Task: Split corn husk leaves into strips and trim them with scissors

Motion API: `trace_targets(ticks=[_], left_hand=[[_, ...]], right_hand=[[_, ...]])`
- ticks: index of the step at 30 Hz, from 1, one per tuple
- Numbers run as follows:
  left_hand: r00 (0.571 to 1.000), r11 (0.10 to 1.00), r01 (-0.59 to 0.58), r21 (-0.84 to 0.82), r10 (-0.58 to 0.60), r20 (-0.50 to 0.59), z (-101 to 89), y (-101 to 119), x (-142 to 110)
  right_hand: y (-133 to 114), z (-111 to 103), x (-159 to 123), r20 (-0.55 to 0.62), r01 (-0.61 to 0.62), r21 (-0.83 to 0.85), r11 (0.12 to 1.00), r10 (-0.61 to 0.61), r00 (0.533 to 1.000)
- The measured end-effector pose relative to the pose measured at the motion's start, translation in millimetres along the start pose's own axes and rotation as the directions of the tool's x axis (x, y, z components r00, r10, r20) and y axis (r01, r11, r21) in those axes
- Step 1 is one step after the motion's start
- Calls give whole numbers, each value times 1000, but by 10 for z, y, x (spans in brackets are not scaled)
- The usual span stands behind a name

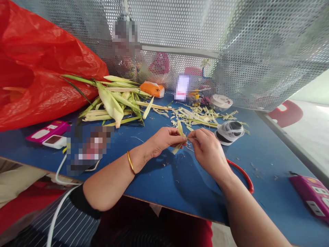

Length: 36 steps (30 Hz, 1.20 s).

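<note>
My left hand (172, 139) pinches a folded piece of pale green corn husk (180, 128), whose ends stick out above and below the fingers. Close against it, my right hand (205, 145) is closed in a pinch at a thin pale strand (188, 138) by the husk; whether this is thread or husk fibre I cannot tell. To the right stands a black-and-white spool of thread (230, 132). Cut husk scraps (196, 116) lie behind my hands. A pile of corn husks (113, 103) rests at the back left.
A red plastic bag (51, 65) bulges over the left side. Around the blue table (159, 178) are an orange tissue pack (152, 89), a white tape roll (221, 102), magenta power strips (312, 195), a red handle-like loop (244, 175) and a white cable (60, 206). Perforated metal mesh (180, 24) closes the back.
</note>
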<state>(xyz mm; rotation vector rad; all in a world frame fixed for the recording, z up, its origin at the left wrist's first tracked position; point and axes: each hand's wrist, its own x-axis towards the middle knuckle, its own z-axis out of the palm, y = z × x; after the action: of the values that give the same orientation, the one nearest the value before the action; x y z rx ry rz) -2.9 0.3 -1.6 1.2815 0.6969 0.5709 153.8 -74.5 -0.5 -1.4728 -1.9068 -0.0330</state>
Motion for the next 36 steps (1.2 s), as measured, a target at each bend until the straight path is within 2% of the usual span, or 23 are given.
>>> trace_targets(ticks=[3,6,10,13,14,15,17,19,20,24,28,31,33,36], left_hand=[[1000,1000,3,-15,-3,-2,3,-20,4],[999,1000,-4,26,5,-48,15,-43,12],[987,1000,5,14,-3,-163,35,-48,33],[962,995,38,-91,-61,-268,31,-26,55],[951,991,42,-125,-78,-299,25,-18,62],[941,987,40,-154,-89,-325,18,-12,68],[928,979,32,-202,-104,-358,5,-4,76],[925,971,35,-234,-121,-361,-3,3,76],[924,968,42,-248,-132,-358,-5,9,73],[920,952,83,-293,-186,-344,-3,40,45],[934,954,101,-281,-189,-303,-11,55,21],[941,956,117,-268,-192,-277,-23,50,20],[943,957,118,-265,-192,-272,-30,49,19],[943,961,111,-255,-183,-279,-35,58,13]], right_hand=[[0,6,6,11,-4,1,1000,4,1000],[4,5,12,14,-49,33,998,48,999],[86,-106,30,-56,-196,101,975,203,978],[201,-232,36,-174,-336,-30,941,326,929],[236,-257,32,-169,-363,-101,926,343,924],[265,-266,27,-124,-370,-165,914,353,927],[305,-233,13,60,-336,-255,907,362,930],[329,-151,5,233,-278,-324,904,361,903],[341,-104,5,281,-243,-366,898,356,892],[404,53,22,336,-89,-509,856,293,895],[458,148,22,367,-10,-538,843,245,897],[467,176,12,348,23,-524,851,190,918],[463,154,12,268,-15,-452,892,152,951],[456,65,24,83,-184,-149,971,198,977]])
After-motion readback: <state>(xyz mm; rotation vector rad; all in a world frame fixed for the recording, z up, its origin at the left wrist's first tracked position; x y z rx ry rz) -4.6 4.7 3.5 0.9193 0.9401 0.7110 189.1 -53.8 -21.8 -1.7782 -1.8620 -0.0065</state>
